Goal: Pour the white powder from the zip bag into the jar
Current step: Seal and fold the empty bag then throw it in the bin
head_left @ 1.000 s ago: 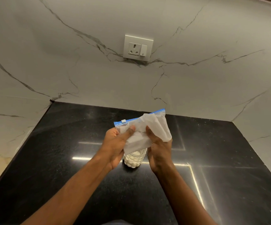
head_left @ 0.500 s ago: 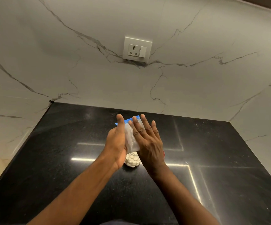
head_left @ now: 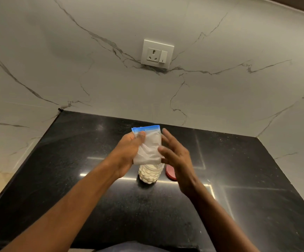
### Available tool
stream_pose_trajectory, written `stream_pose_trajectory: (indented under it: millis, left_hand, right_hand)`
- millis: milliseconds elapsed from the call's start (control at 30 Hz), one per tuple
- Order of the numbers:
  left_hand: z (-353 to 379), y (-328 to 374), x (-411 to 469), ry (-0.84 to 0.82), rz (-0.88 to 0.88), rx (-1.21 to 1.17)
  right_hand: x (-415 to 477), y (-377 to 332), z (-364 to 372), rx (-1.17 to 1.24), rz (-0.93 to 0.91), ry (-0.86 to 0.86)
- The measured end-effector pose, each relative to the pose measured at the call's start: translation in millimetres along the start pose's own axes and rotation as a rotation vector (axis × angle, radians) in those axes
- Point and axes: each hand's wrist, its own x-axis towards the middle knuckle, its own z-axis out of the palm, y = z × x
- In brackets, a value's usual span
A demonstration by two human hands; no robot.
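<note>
A clear zip bag (head_left: 149,146) with a blue zip strip on top is folded flat and held upright just above the jar. My left hand (head_left: 127,153) grips its left side, thumb on the front near the blue strip. My right hand (head_left: 174,155) is open with fingers spread, fingertips touching the bag's right edge. Below the bag stands a dimpled glass jar (head_left: 149,174) filled with white powder; its mouth is hidden by the bag. A red lid (head_left: 170,172) lies on the counter right of the jar, partly behind my right hand.
The black stone counter (head_left: 74,179) runs to marble walls at the back and both sides. A white wall socket with a switch (head_left: 157,54) sits above the counter on the back wall.
The bag went from crumpled in both hands to folded flat. My right hand, pressed flat against it half a second ago, has come off to the right, uncovering the red lid.
</note>
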Motion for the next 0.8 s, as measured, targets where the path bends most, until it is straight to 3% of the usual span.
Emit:
stream_pose_trajectory:
  millis: [100, 233, 333, 433, 567, 700, 800]
  left_hand:
    - [-1.4, 2.7, -2.7, -0.084, -0.040, 0.159]
    - [-13.1, 5.7, -1.1, -0.309, -0.080, 0.374]
    - [-21.9, 4.9, 3.5, -0.328, -0.018, 0.389]
    - [-25.8, 1.9, 5.2, -0.297, 0.014, 0.231]
    - [-30.8, -4.1, 3.9, -0.315, -0.078, -0.076]
    - [-33.6, -11.3, 5.3, -0.279, -0.162, -0.245]
    - [-26.1, -13.0, 3.0, -0.113, -0.127, -0.081]
  right_hand:
    - [2.8, -16.0, -9.3, 0.025, 0.168, -0.029]
    - [-0.1, -19.2, -14.7, 0.117, 0.207, 0.027]
    - [-1.5, -15.1, -12.1, 0.222, 0.228, 0.060]
    - [1.8, -9.4, -7.0, 0.332, 0.288, 0.139]
    - [10.1, -3.7, -2.0, 0.451, 0.310, 0.225]
    - [11.3, 0.2, -6.6, 0.201, 0.139, 0.209]
    - [13.4, 3.7, -7.6, -0.010, 0.003, 0.158]
